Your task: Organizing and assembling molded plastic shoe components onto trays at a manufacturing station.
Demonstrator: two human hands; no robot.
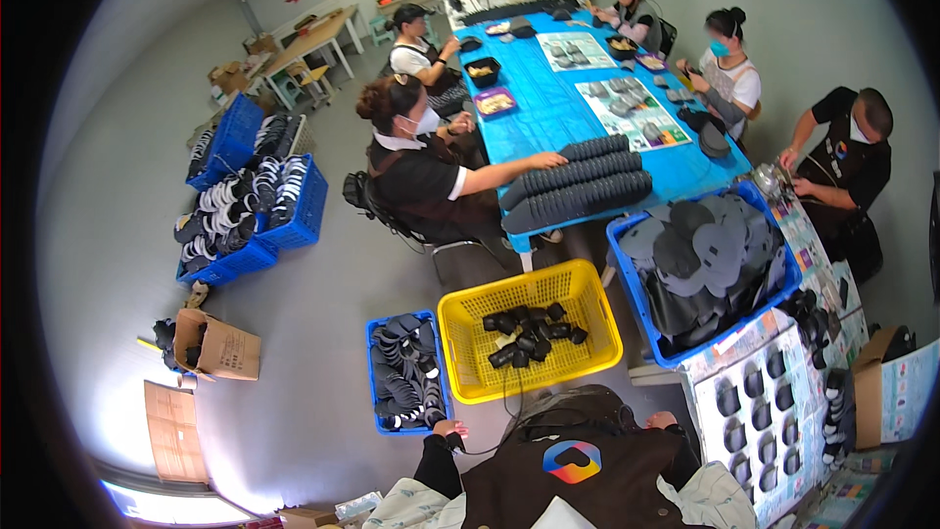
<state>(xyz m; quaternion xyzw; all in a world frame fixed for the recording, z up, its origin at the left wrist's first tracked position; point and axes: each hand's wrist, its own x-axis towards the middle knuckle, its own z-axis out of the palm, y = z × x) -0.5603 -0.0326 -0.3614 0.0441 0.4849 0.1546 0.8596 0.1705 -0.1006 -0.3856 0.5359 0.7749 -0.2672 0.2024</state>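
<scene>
From where I stand, the largest item is the long table (534, 122), covered in blue sheeting; ridged black stacks (578, 198) lie in rows at its near end, with a seated co-worker (403, 181) extending one arm to the rear row. Next in size: a blue crate (633, 300), beside the table's near right corner, heaped with flat grey and black pieces (720, 255). A yellow basket (534, 378) sits directly ahead of the wearer. Just beside its left end is a narrower blue bin (375, 382), filled with dark curved parts (403, 358). Left hand (450, 428): just beside the bin's near right corner — finger closure cannot be determined. Right hand (662, 420): below the crate's near corner — grip likewise unreadable. Smallest: black rolled pieces (529, 333), loosely piled inside the yellow basket.
</scene>
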